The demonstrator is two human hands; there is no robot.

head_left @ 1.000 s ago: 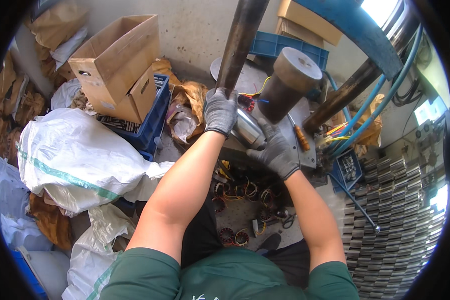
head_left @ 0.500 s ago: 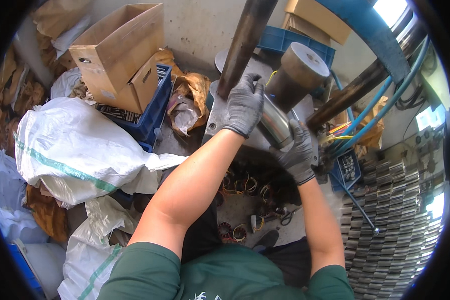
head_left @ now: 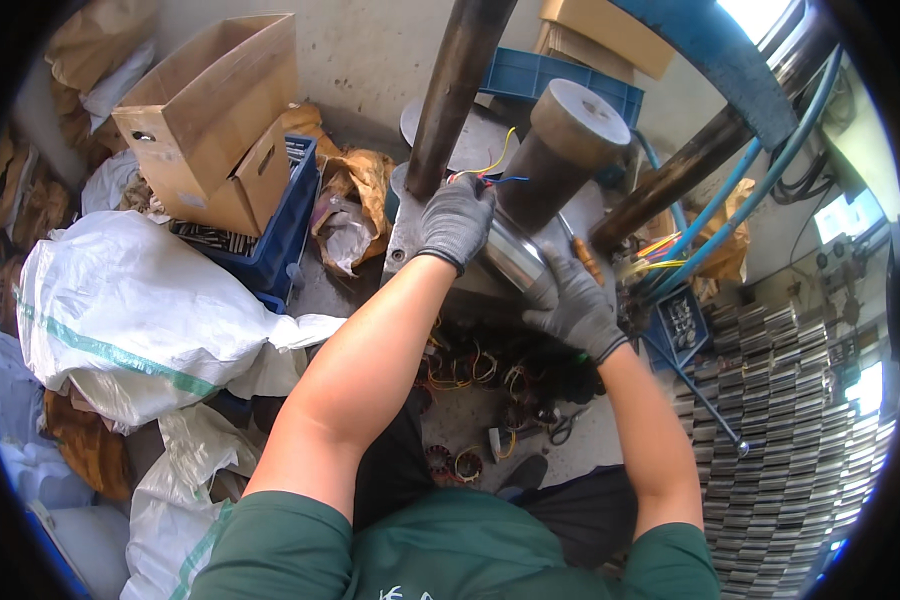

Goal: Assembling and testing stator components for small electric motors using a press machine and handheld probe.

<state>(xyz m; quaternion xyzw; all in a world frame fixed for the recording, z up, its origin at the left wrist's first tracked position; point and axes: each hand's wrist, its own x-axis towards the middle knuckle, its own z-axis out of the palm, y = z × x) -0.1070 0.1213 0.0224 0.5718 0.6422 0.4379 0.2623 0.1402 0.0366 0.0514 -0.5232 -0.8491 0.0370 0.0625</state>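
Metal tube [head_left: 518, 262], just right of centre in head view: held at lower end by right hand [head_left: 577, 303], covered at upper end by left hand [head_left: 457, 222], cannot tell whether gripped there. Best supported evenly, keeping coloured wires [head_left: 510, 179] unpinched.

Left hand [head_left: 457, 222]: gloved, fingers bent, tips partly hidden, farther forward than the right.
Left wrist [head_left: 442, 262]: nearly straight.
Left arm [head_left: 355, 370]: bare below the sleeve, stretched forward and inward, elbow slightly bent.
Right hand [head_left: 575, 300]: gloved, apart from the left, thumb spread from the fingers.
Right arm [head_left: 655, 425]: bare, elbow bent, forearm angled forward and leftward.
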